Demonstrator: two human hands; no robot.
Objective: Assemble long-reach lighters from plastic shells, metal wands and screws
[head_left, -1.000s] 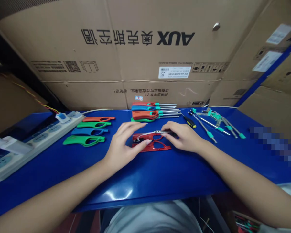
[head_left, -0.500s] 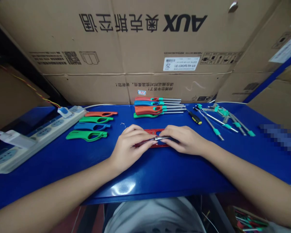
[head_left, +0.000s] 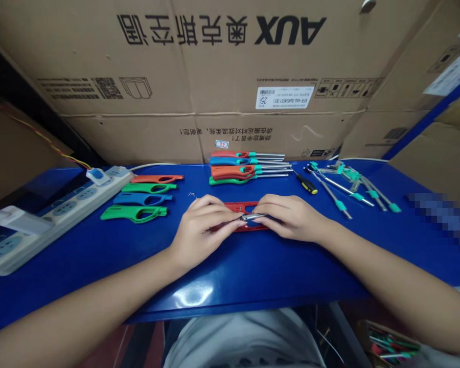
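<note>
Red plastic shells (head_left: 236,206) lie on glossy blue tabletop (head_left: 230,278), partly hidden behind my hands. Slim shiny piece (head_left: 249,217) in front: fingers of my left hand (head_left: 204,230) pinch one end, my right hand (head_left: 291,217) other; covered ends unclear.

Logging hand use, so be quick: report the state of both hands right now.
Left hand: closed, pinching one end of a slim metallic piece.
Right hand: closed, fingers on the piece's other end.
</note>
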